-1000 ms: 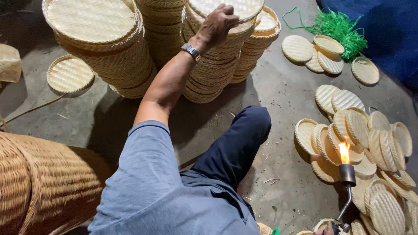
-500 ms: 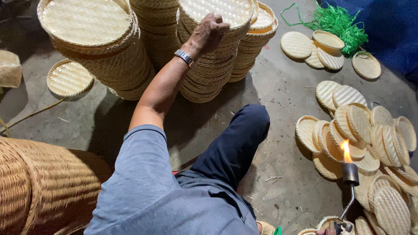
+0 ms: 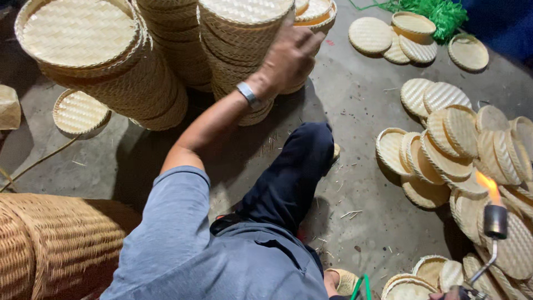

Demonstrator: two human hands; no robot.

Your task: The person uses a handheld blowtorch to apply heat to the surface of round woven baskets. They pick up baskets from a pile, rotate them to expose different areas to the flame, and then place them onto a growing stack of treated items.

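Note:
My left hand (image 3: pixel 288 55), a watch on its wrist, reaches forward and grips the upper side of a tall stack of round woven bamboo trays (image 3: pixel 239 39); the fingers curl round its right edge. Only a sliver of my right hand (image 3: pixel 442 295) shows at the bottom edge. It holds a gas torch (image 3: pixel 494 222) upright, and a flame (image 3: pixel 487 186) burns at the nozzle. The torch stands over a spread of loose woven lids (image 3: pixel 444 150) on the floor to my right. My bent leg in dark trousers (image 3: pixel 288 178) lies between the stack and the lids.
Another tall tray stack (image 3: pixel 105 66) stands at the far left, with a single tray (image 3: pixel 78 114) beside it. A large woven basket (image 3: pixel 50 244) lies at the lower left. Several lids (image 3: pixel 411 39) and green twine (image 3: pixel 438 11) sit at the back right on the concrete floor.
My left hand slid from the top of the stack to its upper side. The view has moved closer to the stacks. The torch stays lit at the right.

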